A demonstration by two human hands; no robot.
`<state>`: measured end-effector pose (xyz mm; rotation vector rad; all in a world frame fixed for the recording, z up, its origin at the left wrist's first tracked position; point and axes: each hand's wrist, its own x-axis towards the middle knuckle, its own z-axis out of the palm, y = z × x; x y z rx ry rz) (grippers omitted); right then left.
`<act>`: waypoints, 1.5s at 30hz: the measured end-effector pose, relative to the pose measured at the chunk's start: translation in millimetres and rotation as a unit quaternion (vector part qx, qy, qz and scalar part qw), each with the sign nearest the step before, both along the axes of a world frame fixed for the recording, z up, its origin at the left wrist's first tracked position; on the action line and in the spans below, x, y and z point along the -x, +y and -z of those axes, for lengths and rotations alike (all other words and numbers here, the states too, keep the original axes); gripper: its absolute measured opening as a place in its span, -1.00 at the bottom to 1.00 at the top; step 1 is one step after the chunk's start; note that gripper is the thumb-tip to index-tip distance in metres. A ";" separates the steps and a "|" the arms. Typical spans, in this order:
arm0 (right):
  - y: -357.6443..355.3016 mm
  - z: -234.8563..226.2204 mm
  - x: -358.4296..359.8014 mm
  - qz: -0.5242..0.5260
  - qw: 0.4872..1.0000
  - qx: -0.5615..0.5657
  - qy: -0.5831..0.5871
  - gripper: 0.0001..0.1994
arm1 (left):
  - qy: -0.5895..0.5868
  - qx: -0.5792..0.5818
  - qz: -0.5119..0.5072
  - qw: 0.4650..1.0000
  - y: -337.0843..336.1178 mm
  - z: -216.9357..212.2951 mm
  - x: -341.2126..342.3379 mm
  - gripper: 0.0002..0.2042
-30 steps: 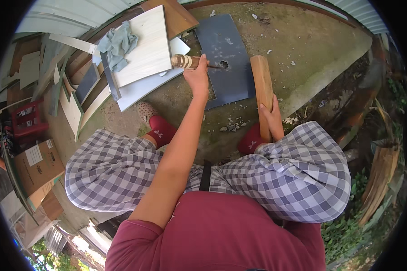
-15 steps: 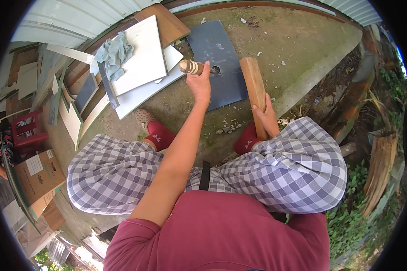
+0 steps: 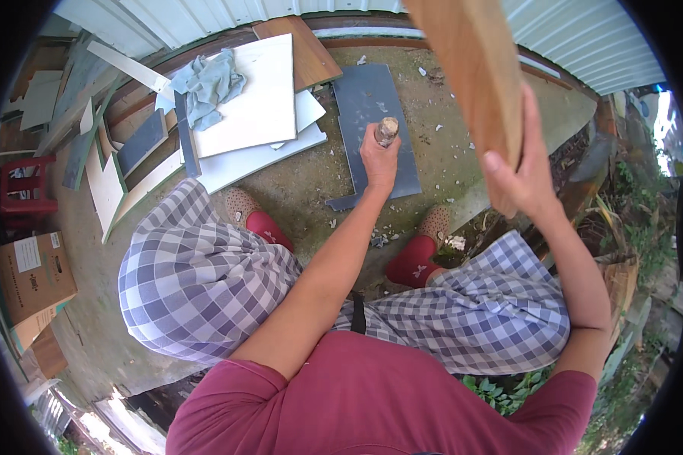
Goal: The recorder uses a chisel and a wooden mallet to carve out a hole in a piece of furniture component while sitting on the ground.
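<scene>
My left hand (image 3: 380,161) is closed round the wooden handle of a chisel (image 3: 388,129), held upright over the dark grey board (image 3: 372,87) on the ground. The handle's rounded end sticks up above the fist; the blade is hidden beneath my hand. In my right hand (image 3: 530,163) is a thick length of wood (image 3: 478,72), gripped near its lower end and raised high at the right. Its far end runs out of the top of the view.
White boards (image 3: 254,98) lie stacked at the left, with a grey-blue cloth (image 3: 209,83) on them and a brown board (image 3: 300,53) behind. Offcuts, a red plastic stool (image 3: 26,186) and a cardboard box (image 3: 34,273) stand further left. Rubble bits lie by my shoes.
My right hand has lifted the length of wood from beside my foot to high up. My left hand has shifted right, and the chisel has gone from tilted to upright.
</scene>
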<state>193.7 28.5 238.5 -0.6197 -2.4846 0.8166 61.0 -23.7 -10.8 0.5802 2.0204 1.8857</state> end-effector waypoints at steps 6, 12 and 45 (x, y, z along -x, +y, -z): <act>2.7 56.4 2.3 0.001 0.940 0.042 -0.340 -0.17 | -0.048 -0.070 -0.021 0.996 6.3 12.9 -0.7 -0.75; -6.3 -6.6 26.9 0.016 1.000 -0.021 0.017 -0.11 | 0.002 -0.005 -0.006 1.000 2.5 17.8 7.8 -0.77; 10.7 70.1 -3.5 -0.012 0.995 -0.026 -0.096 -0.15 | -0.012 -0.044 0.020 0.999 6.9 15.3 -1.3 -0.79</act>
